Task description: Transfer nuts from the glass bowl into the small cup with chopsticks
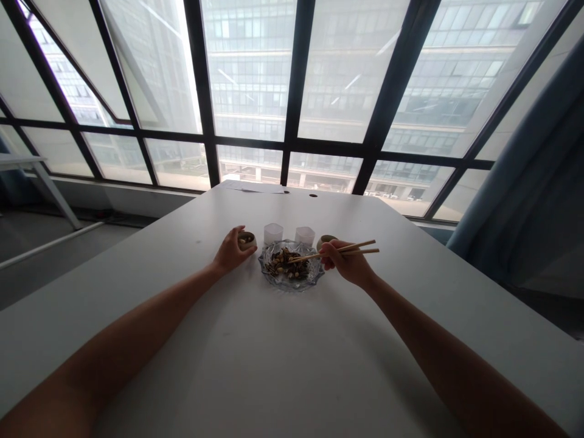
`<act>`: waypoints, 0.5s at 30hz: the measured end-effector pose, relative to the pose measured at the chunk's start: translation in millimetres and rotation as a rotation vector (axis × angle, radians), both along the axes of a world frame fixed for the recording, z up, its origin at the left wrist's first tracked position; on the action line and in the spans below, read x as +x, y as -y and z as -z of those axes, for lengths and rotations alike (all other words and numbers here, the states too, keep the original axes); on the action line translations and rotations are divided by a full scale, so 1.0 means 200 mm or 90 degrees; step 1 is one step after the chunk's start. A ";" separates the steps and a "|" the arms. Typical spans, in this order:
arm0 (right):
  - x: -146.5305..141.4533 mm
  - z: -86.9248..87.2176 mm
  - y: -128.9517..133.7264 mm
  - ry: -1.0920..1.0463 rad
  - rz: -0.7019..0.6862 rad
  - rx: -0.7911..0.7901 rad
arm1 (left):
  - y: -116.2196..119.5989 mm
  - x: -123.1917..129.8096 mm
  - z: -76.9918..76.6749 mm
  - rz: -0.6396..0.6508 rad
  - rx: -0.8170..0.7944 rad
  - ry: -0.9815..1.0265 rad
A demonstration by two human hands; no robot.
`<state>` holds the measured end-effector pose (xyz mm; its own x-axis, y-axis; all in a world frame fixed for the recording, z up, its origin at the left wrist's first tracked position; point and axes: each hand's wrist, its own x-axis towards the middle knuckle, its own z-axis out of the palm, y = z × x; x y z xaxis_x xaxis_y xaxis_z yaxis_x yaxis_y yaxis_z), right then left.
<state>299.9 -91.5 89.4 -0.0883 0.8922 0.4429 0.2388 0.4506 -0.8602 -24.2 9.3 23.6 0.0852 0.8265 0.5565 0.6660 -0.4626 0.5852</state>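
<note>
My right hand (344,263) is closed round a pair of wooden chopsticks (360,247). Their tips reach into a heap of small brown and dark pieces, like seeds or nuts (285,261), and I cannot tell whether they pinch one. The heap lies in a clear glass dish (292,285) with a wavy rim. Left of the dish, my left hand (230,250) wraps round a small cup (247,241) with a few pale pieces inside. Another small cup (327,239) stands just behind my right hand, partly hidden by it.
Two whitish translucent cups (273,233) stand behind the dish. Papers (255,187) lie at the far end of the white table (292,365), near two dark holes. Large windows rise beyond it. A blue curtain (524,170) hangs at right, and another white table (55,188) stands at left.
</note>
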 end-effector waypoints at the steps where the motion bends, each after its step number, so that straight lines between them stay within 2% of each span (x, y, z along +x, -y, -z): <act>1: 0.00 0.01 0.00 -0.007 0.006 -0.005 | 0.00 0.00 0.01 -0.005 -0.016 0.014; 5: 0.01 0.03 -0.05 -0.113 0.059 -0.036 | -0.02 -0.01 0.02 -0.031 -0.061 0.034; 9: 0.04 0.05 -0.12 -0.319 0.151 -0.151 | -0.03 -0.01 0.02 -0.026 -0.070 0.034; 11: 0.07 0.06 -0.14 -0.349 0.172 -0.175 | -0.02 -0.01 0.01 -0.020 -0.075 0.034; 13: 0.09 0.06 -0.13 -0.316 0.174 -0.132 | -0.02 -0.02 0.00 -0.017 -0.075 0.024; 15: 0.10 0.04 -0.10 -0.230 0.164 -0.043 | -0.03 -0.02 -0.03 -0.019 -0.052 -0.009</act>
<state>319.7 -70.6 80.9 0.2904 0.8928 0.3445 0.0143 0.3559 -0.9344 -27.4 15.1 29.6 0.0669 0.8716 0.4856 0.6871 -0.3931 0.6111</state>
